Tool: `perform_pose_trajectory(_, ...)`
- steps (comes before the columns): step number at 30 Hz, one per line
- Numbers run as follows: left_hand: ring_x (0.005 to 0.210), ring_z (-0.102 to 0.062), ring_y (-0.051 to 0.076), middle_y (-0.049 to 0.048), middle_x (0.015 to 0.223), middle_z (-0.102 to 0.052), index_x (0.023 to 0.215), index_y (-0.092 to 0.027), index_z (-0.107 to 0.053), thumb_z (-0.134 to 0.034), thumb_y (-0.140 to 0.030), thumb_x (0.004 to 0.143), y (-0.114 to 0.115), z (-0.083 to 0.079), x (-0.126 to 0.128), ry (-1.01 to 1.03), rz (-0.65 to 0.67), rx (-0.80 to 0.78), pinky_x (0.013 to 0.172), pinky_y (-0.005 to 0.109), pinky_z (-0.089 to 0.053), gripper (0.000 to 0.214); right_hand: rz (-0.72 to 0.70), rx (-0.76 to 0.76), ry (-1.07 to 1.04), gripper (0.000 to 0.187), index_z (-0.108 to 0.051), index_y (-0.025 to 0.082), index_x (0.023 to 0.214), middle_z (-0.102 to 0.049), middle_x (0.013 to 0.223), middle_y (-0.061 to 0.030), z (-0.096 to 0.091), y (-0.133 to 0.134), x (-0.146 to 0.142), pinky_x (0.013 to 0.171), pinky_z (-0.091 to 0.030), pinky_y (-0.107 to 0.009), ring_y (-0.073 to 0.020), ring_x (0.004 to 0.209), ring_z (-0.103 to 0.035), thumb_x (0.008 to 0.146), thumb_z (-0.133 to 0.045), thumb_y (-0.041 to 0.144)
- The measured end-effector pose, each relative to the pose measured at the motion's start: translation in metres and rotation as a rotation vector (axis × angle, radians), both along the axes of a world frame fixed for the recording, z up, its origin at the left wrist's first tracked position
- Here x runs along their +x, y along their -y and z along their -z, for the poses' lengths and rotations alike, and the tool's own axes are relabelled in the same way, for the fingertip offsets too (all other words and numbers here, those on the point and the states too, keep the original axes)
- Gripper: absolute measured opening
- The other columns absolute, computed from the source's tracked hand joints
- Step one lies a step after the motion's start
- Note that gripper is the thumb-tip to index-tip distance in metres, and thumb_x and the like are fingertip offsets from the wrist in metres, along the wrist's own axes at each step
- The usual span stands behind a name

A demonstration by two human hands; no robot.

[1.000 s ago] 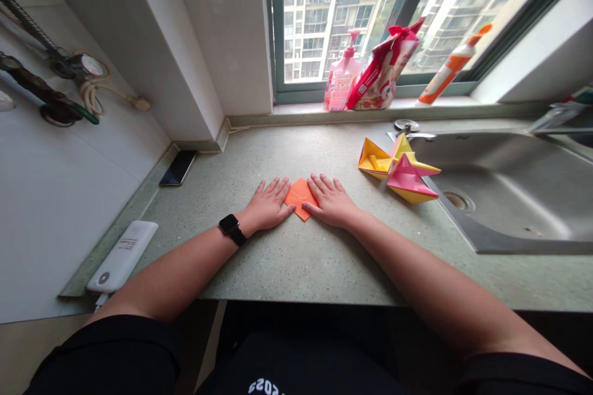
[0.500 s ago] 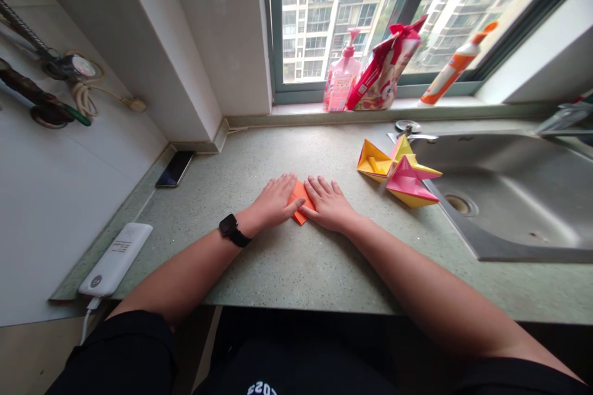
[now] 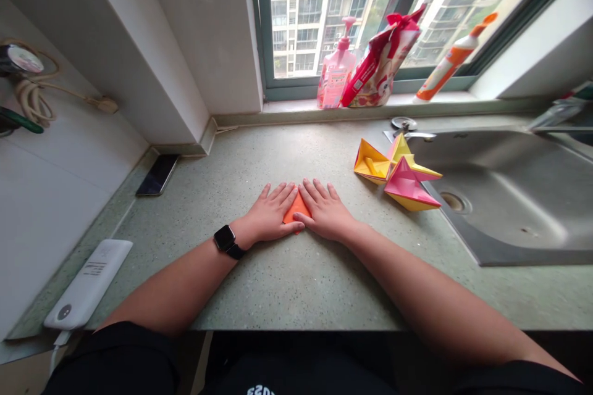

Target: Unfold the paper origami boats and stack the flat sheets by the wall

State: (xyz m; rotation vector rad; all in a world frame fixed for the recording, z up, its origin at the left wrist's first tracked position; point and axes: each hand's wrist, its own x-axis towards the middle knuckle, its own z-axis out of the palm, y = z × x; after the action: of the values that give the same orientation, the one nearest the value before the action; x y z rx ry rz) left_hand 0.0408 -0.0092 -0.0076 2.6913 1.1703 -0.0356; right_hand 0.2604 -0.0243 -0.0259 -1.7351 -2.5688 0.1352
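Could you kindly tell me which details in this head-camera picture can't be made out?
In the head view:
The orange paper: the left hand and right hand hide most of it, including its folds.
The shirt lettering: cut off by the bottom edge.
The white power bank: its print is too small to read.
The orange-capped bottle: its label is too small to read.

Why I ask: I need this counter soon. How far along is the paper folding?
Done: the yellow-and-pink origami beside the sink looks finished. In hand: the left hand and right hand lie flat on the folded orange paper. Left: that paper still looks flat, so it probably needs more folds to match the origami.
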Motion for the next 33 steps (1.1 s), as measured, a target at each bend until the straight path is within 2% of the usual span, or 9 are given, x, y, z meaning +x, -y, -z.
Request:
perform_pose_trajectory(4,0.174,-0.014,0.035,0.0154,0.185,-0.017,0.18,-0.015,-0.016,-0.037,-0.084,0.104,-0.002,-0.001,-0.002,-0.004,-0.003,-0.014,0.139,0.056,0.001,0.104,-0.007,-0.009,0.002,0.089,-0.032,0.018,0.177,-0.022,0.185,-0.0148,0.001,0.0,0.002,0.138,-0.017,-0.062,-0.0395,0.172,-0.017,0.107,-0.038,0.073)
perform_pose_trajectory(9,0.173,-0.014,0.036,0.013,0.185,-0.021,0.18,-0.019,-0.016,-0.041,-0.088,0.101,-0.007,-0.004,-0.008,-0.014,0.008,-0.045,0.139,0.059,0.0,0.108,0.01,-0.017,-0.009,0.086,-0.033,0.025,0.177,-0.024,0.186,-0.0127,0.0,-0.004,0.01,0.138,-0.015,-0.063,-0.0405,0.172,-0.016,0.106,-0.039,0.074)
perform_pose_trajectory(13,0.173,-0.015,0.036,0.0129,0.185,-0.021,0.18,-0.02,-0.017,-0.042,-0.088,0.1,-0.007,-0.007,-0.009,-0.013,-0.009,-0.062,0.139,0.061,0.0,0.108,0.062,-0.048,-0.011,0.087,-0.033,0.026,0.177,-0.023,0.186,-0.0131,-0.004,-0.005,0.012,0.137,-0.012,-0.066,-0.0414,0.172,-0.014,0.106,-0.039,0.075)
perform_pose_trajectory(16,0.173,-0.016,0.035,0.0123,0.185,-0.021,0.18,-0.023,-0.018,-0.038,-0.083,0.104,-0.006,-0.007,-0.011,-0.014,-0.015,-0.048,0.138,0.061,-0.002,0.1,0.096,-0.06,-0.009,0.087,-0.034,0.024,0.177,-0.021,0.186,-0.0142,-0.008,-0.003,0.011,0.137,-0.01,-0.067,-0.0419,0.173,-0.012,0.106,-0.039,0.075)
perform_pose_trajectory(20,0.173,-0.018,0.034,0.0097,0.185,-0.025,0.18,-0.026,-0.021,-0.029,-0.067,0.112,-0.004,-0.002,-0.015,-0.009,-0.02,-0.028,0.138,0.062,-0.006,0.079,0.126,-0.072,-0.009,0.084,-0.035,0.02,0.176,-0.022,0.186,-0.0149,-0.01,-0.002,0.016,0.137,-0.013,-0.066,-0.0406,0.173,-0.014,0.108,-0.039,0.068)
perform_pose_trajectory(24,0.172,-0.022,0.034,0.0113,0.183,-0.03,0.178,-0.024,-0.028,-0.031,-0.054,0.115,0.002,0.004,-0.02,0.049,-0.05,0.012,0.138,0.064,-0.008,0.07,0.122,-0.023,-0.104,0.079,-0.035,0.015,0.175,-0.034,0.181,-0.0171,-0.011,-0.006,0.029,0.137,-0.024,-0.064,-0.039,0.17,-0.028,0.108,-0.045,0.055)
perform_pose_trajectory(28,0.169,-0.03,0.034,0.0145,0.179,-0.039,0.173,-0.022,-0.039,-0.042,-0.044,0.115,0.007,0.0,-0.026,0.2,-0.049,0.076,0.137,0.064,-0.017,0.062,-0.042,0.093,-0.31,0.065,-0.047,0.019,0.169,-0.056,0.168,-0.0159,-0.015,-0.008,0.035,0.133,-0.039,-0.057,-0.0346,0.159,-0.049,0.109,-0.049,0.043)
perform_pose_trajectory(31,0.161,-0.045,0.034,0.0154,0.17,-0.054,0.161,-0.024,-0.056,-0.057,-0.046,0.111,0.007,-0.007,-0.031,0.354,0.038,0.132,0.134,0.061,-0.03,0.054,-0.194,0.15,-0.419,0.053,-0.061,0.026,0.159,-0.066,0.158,-0.0136,-0.017,-0.004,0.032,0.128,-0.046,-0.059,-0.034,0.15,-0.059,0.11,-0.053,0.04)
perform_pose_trajectory(33,0.152,-0.056,0.034,0.0158,0.159,-0.064,0.152,-0.023,-0.065,-0.072,-0.052,0.104,0.006,-0.011,-0.032,0.455,0.131,0.137,0.128,0.056,-0.042,0.056,-0.262,0.151,-0.452,0.047,-0.066,0.027,0.154,-0.069,0.154,-0.0131,-0.018,0.0,0.029,0.125,-0.05,-0.06,-0.0337,0.146,-0.062,0.109,-0.056,0.038)
